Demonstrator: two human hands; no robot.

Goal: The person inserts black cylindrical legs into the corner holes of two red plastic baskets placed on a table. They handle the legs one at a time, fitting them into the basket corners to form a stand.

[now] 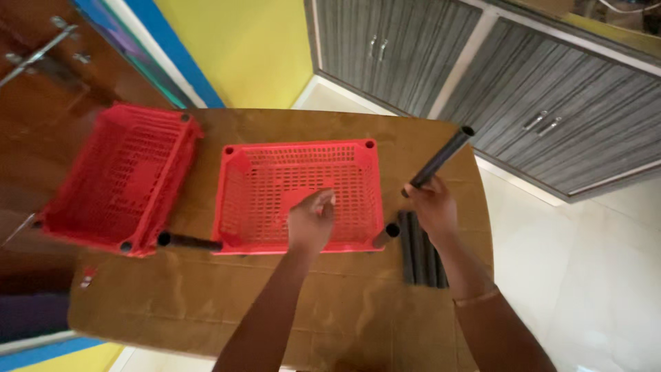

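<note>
A red perforated plastic basket tray lies flat in the middle of a brown wooden table. My left hand rests on the tray's near side, fingers curled on its mesh floor. My right hand grips a black tube and holds it raised and tilted up to the right, above the table's right edge. Short black tubes stick out of the tray's near corners, one at the left and one at the right.
A second red basket tray leans tilted at the table's left. Several more black tubes lie in a bundle under my right wrist. Grey cabinets stand at the right, a yellow wall behind, pale floor tiles beyond the table.
</note>
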